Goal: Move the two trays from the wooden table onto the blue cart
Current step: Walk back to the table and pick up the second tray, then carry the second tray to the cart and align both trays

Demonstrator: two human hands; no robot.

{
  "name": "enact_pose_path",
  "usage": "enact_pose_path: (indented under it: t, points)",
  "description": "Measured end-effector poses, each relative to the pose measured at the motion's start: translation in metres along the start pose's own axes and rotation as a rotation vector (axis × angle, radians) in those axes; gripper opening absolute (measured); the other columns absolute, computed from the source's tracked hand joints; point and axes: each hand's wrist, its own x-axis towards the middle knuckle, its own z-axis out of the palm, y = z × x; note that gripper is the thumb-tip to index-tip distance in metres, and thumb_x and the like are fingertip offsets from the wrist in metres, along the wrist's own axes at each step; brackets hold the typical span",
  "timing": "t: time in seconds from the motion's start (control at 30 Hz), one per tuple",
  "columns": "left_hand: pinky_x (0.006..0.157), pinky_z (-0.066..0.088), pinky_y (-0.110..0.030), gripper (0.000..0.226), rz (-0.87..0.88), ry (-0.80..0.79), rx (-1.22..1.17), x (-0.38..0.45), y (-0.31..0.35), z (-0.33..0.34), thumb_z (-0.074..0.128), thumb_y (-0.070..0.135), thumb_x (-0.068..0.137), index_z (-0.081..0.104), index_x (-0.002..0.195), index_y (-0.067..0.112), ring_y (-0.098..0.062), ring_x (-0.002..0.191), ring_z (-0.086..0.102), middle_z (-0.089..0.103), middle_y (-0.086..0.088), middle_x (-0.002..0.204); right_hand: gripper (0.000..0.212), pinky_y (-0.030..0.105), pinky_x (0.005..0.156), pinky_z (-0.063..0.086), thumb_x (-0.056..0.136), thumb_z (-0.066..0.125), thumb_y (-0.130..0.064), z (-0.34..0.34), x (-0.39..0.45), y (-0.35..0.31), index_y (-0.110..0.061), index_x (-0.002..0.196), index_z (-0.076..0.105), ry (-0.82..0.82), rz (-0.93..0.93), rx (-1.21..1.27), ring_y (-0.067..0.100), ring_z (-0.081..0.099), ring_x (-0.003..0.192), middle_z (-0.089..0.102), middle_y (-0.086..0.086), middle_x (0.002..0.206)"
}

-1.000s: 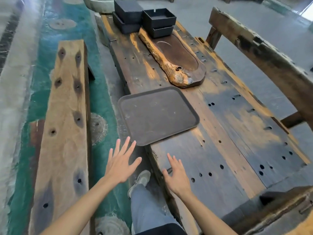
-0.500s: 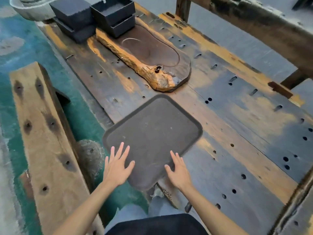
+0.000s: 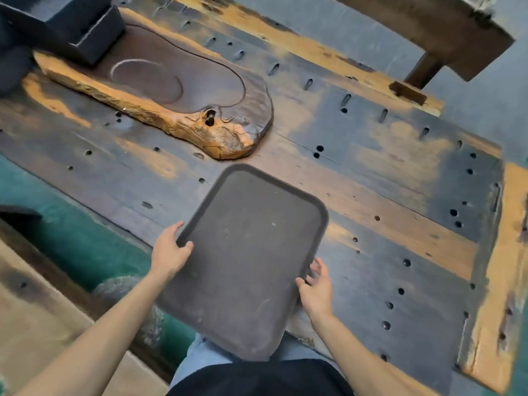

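Tray (image 3: 245, 252) lies lengthwise between my fingers (image 3: 177, 225): left hand (image 3: 168, 252) pinches its rim; right hand (image 3: 317, 290) curls at the other, grip unclear.

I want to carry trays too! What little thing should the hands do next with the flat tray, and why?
Probably close the right hand round the tray, fingers tucked under its rim. The left hand holds the left rim, thumb on top, but on the right only the thumb touches and the fingers look loose. With a grip on both sides, it could lift level.

no readable text, labels or signs
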Motion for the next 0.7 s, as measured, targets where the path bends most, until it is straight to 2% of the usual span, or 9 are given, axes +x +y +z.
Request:
enact_pose_path:
  t: [0.17,0.3,0.37,0.4,0.47,0.5,0.6,0.7]
  points:
    - [0.100,0.043,-0.037,0.062,0.012,-0.203,0.049,0.053,-0.004,-0.014,0.070,0.006,0.081,0.051,0.140,0.014,-0.031,0.121,0.055,0.056,-0.018,0.135,0.070,0.047,0.104,0.049,0.088,0.052,0.018,0.021,0.001,0.003,-0.008,0.151,0.034,0.171,0.109,0.097,0.028,0.059,0.119,0.055,0.011,0.133]
    - [0.080,0.048,-0.020,0.057,-0.024,-0.407,-0.034,0.076,-0.011,-0.013,0.064,-0.008,0.081,0.054,0.135,0.009,-0.022,0.099,0.063,0.062,-0.012,0.131,0.056,0.043,0.100,0.051,0.085,0.049,0.019,0.033,0.004,0.012,0.000,0.138,0.051,0.261,0.186,0.057,0.029,0.064,0.105,0.065,0.016,0.123]
    - [0.068,0.050,-0.020,0.056,-0.029,-0.446,-0.056,0.085,-0.014,-0.013,0.061,-0.013,0.080,0.055,0.132,0.007,-0.021,0.089,0.063,0.065,-0.015,0.123,0.056,0.039,0.098,0.052,0.085,0.050,0.016,0.038,0.002,0.017,-0.005,0.136,0.055,0.290,0.210,0.034,0.027,0.066,0.102,0.067,0.010,0.117]
    - [0.067,0.051,-0.026,0.056,-0.035,-0.447,-0.068,0.088,-0.016,-0.014,0.058,-0.016,0.080,0.057,0.131,0.006,-0.024,0.086,0.063,0.067,-0.017,0.118,0.056,0.030,0.092,0.053,0.085,0.050,0.015,0.039,0.000,0.018,-0.010,0.134,0.058,0.304,0.210,0.026,0.023,0.067,0.097,0.068,0.005,0.111]
    - [0.071,0.048,-0.035,0.057,-0.038,-0.452,-0.068,0.093,-0.021,-0.014,0.052,-0.020,0.078,0.058,0.130,0.003,-0.030,0.081,0.062,0.069,-0.017,0.108,0.059,0.012,0.070,0.050,0.082,0.047,0.018,0.041,-0.002,0.019,-0.017,0.127,0.061,0.333,0.180,0.034,0.014,0.067,0.079,0.065,-0.003,0.094]
    - [0.073,0.046,-0.038,0.059,-0.033,-0.461,-0.054,0.096,-0.023,-0.013,0.049,-0.022,0.077,0.057,0.130,0.003,-0.030,0.079,0.060,0.069,-0.015,0.103,0.060,0.010,0.062,0.048,0.080,0.044,0.022,0.041,-0.002,0.020,-0.017,0.123,0.061,0.333,0.161,0.044,0.011,0.064,0.071,0.062,-0.003,0.089]
    - [0.071,0.045,-0.035,0.063,0.010,-0.481,0.004,0.107,-0.024,-0.010,0.045,-0.022,0.074,0.060,0.128,0.007,-0.024,0.076,0.058,0.068,-0.010,0.093,0.066,0.018,0.054,0.046,0.078,0.039,0.029,0.043,-0.005,0.026,-0.014,0.124,0.058,0.311,0.135,0.062,0.012,0.057,0.059,0.055,0.000,0.082]
    - [0.075,0.052,-0.038,0.065,0.037,-0.488,0.045,0.114,-0.022,-0.009,0.047,-0.020,0.071,0.063,0.125,0.013,-0.030,0.080,0.063,0.067,-0.004,0.087,0.072,0.026,0.062,0.041,0.080,0.039,0.032,0.040,-0.010,0.032,-0.010,0.139,0.046,0.340,0.198,0.178,0.017,0.048,0.063,0.049,0.002,0.077]
